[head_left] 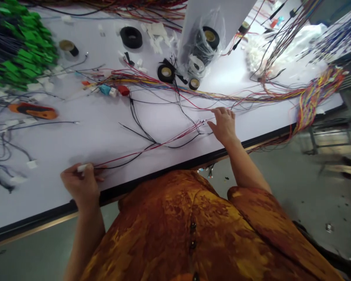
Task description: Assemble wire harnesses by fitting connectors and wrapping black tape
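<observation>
My left hand (82, 181), at the table's front left, has its fingers closed on a white connector (83, 168). Red and black wires (125, 157) run from that connector to the right across the white table. Their loose ends with small metal tips (202, 122) lie just left of my right hand (223, 123). The fingers of my right hand are apart, with the thumb near the wire tips and the fingertips by a red wire of the long bundle. Black branch wires (139, 121) lead up from the middle of the harness.
A long multicoloured wire bundle (152, 82) crosses behind my hands. Black tape rolls (165, 73) stand behind it. Green connectors (32, 47) are piled at the back left, near an orange cutter (33, 111). The dark table edge (163, 171) runs before me.
</observation>
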`<control>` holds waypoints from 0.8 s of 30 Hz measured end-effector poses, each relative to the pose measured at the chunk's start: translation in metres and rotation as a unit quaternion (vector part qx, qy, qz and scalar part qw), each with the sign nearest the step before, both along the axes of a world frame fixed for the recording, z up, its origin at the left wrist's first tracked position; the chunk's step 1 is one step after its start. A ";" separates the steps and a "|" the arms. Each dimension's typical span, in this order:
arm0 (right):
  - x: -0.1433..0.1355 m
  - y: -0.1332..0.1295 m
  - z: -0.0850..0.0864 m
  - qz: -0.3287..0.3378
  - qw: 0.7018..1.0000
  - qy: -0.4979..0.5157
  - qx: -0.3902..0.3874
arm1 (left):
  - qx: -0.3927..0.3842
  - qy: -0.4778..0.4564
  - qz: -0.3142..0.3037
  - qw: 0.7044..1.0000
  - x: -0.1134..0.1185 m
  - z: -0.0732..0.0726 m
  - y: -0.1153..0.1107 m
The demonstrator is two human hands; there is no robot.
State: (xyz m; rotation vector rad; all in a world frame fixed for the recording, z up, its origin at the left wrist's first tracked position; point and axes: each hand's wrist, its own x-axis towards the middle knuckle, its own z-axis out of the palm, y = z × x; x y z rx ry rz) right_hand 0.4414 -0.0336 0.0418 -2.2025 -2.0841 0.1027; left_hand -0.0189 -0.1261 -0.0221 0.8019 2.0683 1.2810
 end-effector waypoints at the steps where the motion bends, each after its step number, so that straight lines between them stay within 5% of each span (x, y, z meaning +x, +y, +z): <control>1: -0.012 -0.004 0.002 0.044 0.998 0.031 -0.014 | -0.007 -0.001 0.004 1.000 0.002 0.003 0.000; 5: -0.088 -0.026 -0.007 0.307 0.932 0.138 -0.135 | -0.033 -0.024 0.023 0.999 0.008 0.015 0.003; 9: -0.135 -0.031 -0.029 0.316 0.935 0.062 -0.149 | -0.005 -0.021 0.038 0.999 0.008 0.017 0.005; 13: -0.119 -0.021 -0.033 0.366 0.914 0.032 -0.170 | 0.060 0.000 0.051 0.997 0.007 0.008 0.009; 17: -0.096 -0.024 -0.025 0.407 0.890 0.049 -0.200 | 0.040 0.059 0.029 0.997 0.005 0.003 0.007; 24: -0.070 -0.010 -0.020 0.341 0.917 0.143 -0.149 | -0.064 0.290 -0.141 0.944 -0.027 0.016 -0.018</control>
